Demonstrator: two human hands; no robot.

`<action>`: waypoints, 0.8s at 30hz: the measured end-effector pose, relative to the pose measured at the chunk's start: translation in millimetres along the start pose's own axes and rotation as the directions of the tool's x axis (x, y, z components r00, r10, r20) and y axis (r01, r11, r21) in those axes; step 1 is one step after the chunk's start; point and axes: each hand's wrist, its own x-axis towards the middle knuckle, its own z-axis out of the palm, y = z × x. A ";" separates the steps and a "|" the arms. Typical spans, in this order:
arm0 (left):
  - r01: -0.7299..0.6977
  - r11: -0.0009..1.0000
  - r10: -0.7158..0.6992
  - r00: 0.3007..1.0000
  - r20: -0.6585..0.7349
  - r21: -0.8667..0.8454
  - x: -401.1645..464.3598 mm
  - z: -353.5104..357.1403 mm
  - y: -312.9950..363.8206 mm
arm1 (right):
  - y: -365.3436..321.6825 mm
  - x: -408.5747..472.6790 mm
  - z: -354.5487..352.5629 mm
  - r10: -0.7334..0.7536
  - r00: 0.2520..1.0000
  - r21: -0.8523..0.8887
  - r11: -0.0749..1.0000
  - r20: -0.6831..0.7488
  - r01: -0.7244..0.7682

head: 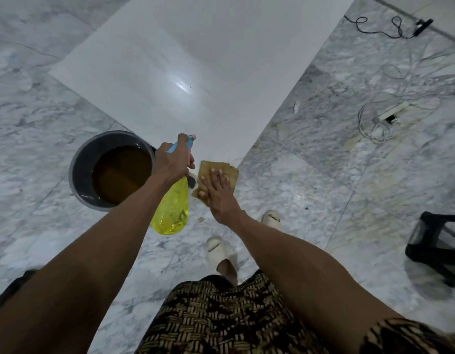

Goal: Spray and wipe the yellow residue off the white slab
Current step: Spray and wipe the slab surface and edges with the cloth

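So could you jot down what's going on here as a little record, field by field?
Left hand: grips the yellow spray bottle, nozzle aimed at the slab
Right hand: fingers straight, pressing a brownish cloth at the slab's near corner
White slab: lies on the marble floor; no yellow residue evident
Bucket: left of the bottle, holds brown water
Elsewhere: black stool, cables at right

bare forearms [98, 254], brown-and-cream woven-pattern garment [221, 318], off-white slippers [220, 252]
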 end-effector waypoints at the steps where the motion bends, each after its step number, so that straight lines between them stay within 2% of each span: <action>1: 0.016 1.000 -0.016 1.000 -0.013 0.001 -2.5 -2.9 -4.1 | -5.3 -4.8 2.7 0.009 1.000 0.010 1.000 0.011 -0.009; 3: 0.040 0.999 -0.039 0.998 -0.044 0.017 -6.2 -9.1 -11.5 | -13.2 -9.8 5.3 0.030 0.997 0.029 0.999 0.068 -0.032; 6: 0.044 0.998 -0.040 0.997 -0.071 0.052 -13.2 -17.1 -15.8 | -30.8 -15.0 8.8 0.056 0.968 0.030 0.997 0.243 -0.065; 8: 0.038 0.998 -0.033 0.997 -0.072 0.059 -18.8 -19.7 -11.6 | -45.5 -22.6 8.9 0.085 0.950 0.240 0.957 0.301 -0.162; 11: 0.018 1.000 -0.018 0.996 -0.088 0.000 -21.9 -22.0 4.5 | -64.9 -26.8 -5.6 0.251 0.891 0.527 0.733 0.379 -0.430; 13: -0.008 1.000 0.008 0.995 -0.096 0.000 -21.7 -19.7 18.2 | -64.6 -18.0 -20.8 0.353 0.819 0.647 0.503 0.452 -0.574; 14: -0.026 1.000 0.027 0.995 -0.098 0.009 -21.3 -17.1 27.1 | -62.9 -11.0 -33.8 0.339 0.811 0.728 0.365 0.477 -0.581; 15: -0.039 0.999 0.040 0.994 -0.101 0.016 -20.6 -13.9 35.3 | -57.2 -3.0 -47.4 0.307 0.818 0.787 0.252 0.487 -0.564; 18: -0.092 0.996 0.093 0.992 -0.087 0.020 -19.1 5.4 70.2 | -28.3 21.6 -119.8 0.230 0.899 0.918 0.055 0.372 -0.394; 21: -0.157 0.988 0.156 0.987 -0.032 -0.007 -14.0 36.7 112.4 | 6.6 43.5 -201.5 0.306 0.917 0.966 -0.104 0.256 -0.235; 24: -0.239 0.971 0.239 0.969 0.062 -0.013 -2.7 79.3 155.9 | 48.9 59.0 -273.9 0.405 0.896 0.969 -0.230 0.183 -0.094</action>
